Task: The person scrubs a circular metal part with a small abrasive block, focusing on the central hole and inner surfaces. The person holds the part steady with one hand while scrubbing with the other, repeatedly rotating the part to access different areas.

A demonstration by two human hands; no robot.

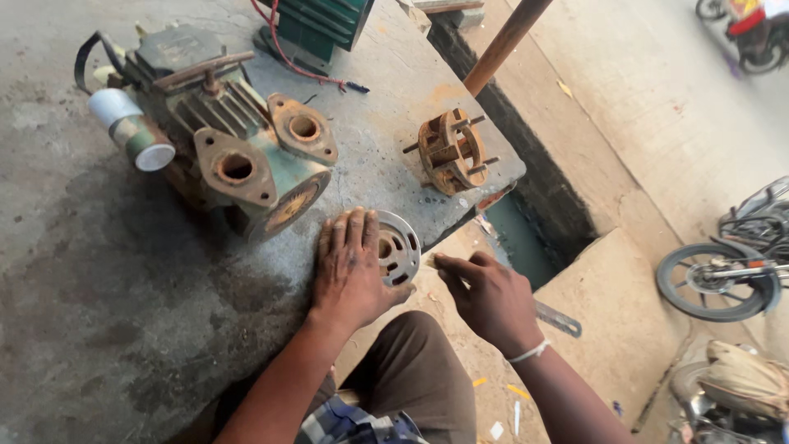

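Note:
My left hand [349,267] lies flat on a round grey metal disc with holes [399,247] at the edge of the concrete slab [123,288], pressing it down. My right hand [489,296] is beside the disc's right edge, fingers curled around a thin tool whose tip points at the disc; a flat grey metal blade [559,319] sticks out behind the hand. A rusty green water pump [222,140] with two rusted flanges stands just beyond my left hand. A rusty flanged casing with studs [452,150] sits to the right near the slab's corner.
A green machine [316,29] with red wire stands at the back. A brown pole [505,41] rises past the slab's corner. Beyond the edge is a drain gap [526,238] and a lower concrete floor. Motorcycles [731,263] are parked at right.

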